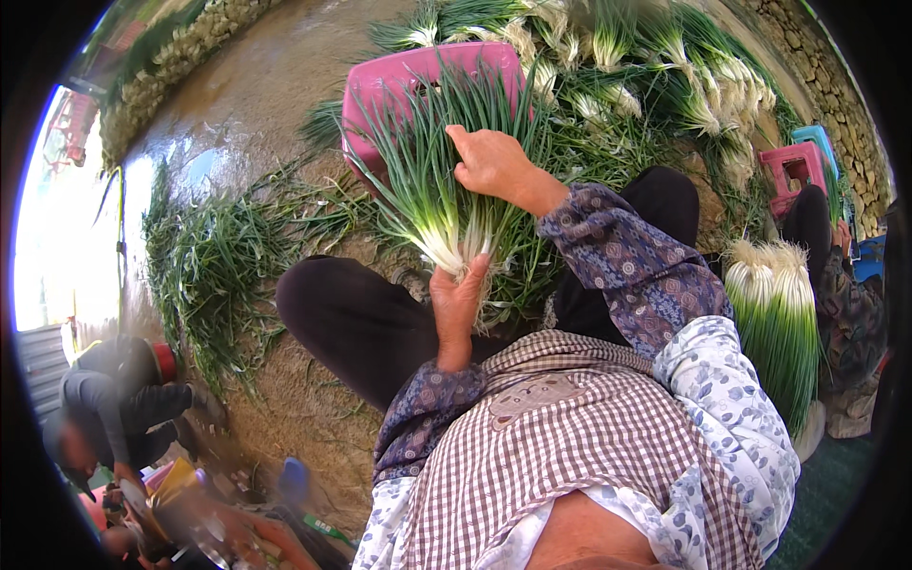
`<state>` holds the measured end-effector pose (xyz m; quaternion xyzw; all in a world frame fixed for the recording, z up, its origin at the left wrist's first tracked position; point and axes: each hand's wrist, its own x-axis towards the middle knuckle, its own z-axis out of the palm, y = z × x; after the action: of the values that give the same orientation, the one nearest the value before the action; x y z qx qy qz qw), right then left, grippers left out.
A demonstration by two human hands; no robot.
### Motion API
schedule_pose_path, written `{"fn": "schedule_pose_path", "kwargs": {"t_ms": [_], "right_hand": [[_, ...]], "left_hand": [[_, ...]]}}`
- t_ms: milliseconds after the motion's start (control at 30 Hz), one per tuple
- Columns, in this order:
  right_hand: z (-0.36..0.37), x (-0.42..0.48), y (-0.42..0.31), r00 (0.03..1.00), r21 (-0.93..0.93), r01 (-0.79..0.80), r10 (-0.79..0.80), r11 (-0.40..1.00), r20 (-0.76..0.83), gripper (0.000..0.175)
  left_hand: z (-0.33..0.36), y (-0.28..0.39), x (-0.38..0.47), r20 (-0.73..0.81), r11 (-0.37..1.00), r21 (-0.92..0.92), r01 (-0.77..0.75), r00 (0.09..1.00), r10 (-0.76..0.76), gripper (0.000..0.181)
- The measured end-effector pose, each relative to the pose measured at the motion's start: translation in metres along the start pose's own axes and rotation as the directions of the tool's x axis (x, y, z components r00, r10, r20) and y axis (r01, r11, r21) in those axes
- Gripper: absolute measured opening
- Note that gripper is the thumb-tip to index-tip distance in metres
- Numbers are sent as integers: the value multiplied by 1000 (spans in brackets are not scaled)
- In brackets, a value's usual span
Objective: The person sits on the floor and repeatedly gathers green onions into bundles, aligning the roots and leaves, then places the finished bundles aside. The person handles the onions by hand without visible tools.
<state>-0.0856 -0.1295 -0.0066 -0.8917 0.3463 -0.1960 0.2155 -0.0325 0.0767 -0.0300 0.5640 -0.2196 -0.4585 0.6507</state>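
My left hand (459,296) grips a bunch of scallions (438,239) by its white root ends, thumb across the front. Fine roots hang below the grip. The green leaves fan upward and lie against a pink plastic stool (370,92), partly covering it. Over the leaves on the right side is my right hand (502,164). Its index finger and thumb are spread, with no scallion seen pinched between them; the other fingers are hidden. Loose green leaves (531,278) lie beneath the bunch, between my knees.
A heap of stripped leaves (221,263) lies to the left on wet ground. Scallion bunches (670,57) cover the ground at the back right. Cleaned bunches (773,306) rest at my right, near another person's knee (809,214). One person (114,399) bends over at lower left.
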Motion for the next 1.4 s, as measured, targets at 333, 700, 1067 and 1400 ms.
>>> {"fn": "schedule_pose_path", "kwargs": {"t_ms": [333, 700, 1067, 1400], "right_hand": [[-11, -12, 33, 979, 1, 54, -53, 999, -197, 12], [-23, -108, 84, 966, -275, -101, 160, 956, 202, 14], [10, -129, 37, 920, 131, 54, -101, 990, 378, 24], [-10, -114, 30, 883, 770, -467, 177, 435, 436, 41]], "left_hand": [[-2, 10, -3, 10, 1000, 17, -9, 1000, 9, 30], [-22, 145, 12, -86, 934, 284, -216, 965, 249, 29], [15, 382, 93, 121, 392, 730, -560, 670, 732, 51], [41, 145, 119, 378, 266, 821, -505, 830, 410, 44]]}}
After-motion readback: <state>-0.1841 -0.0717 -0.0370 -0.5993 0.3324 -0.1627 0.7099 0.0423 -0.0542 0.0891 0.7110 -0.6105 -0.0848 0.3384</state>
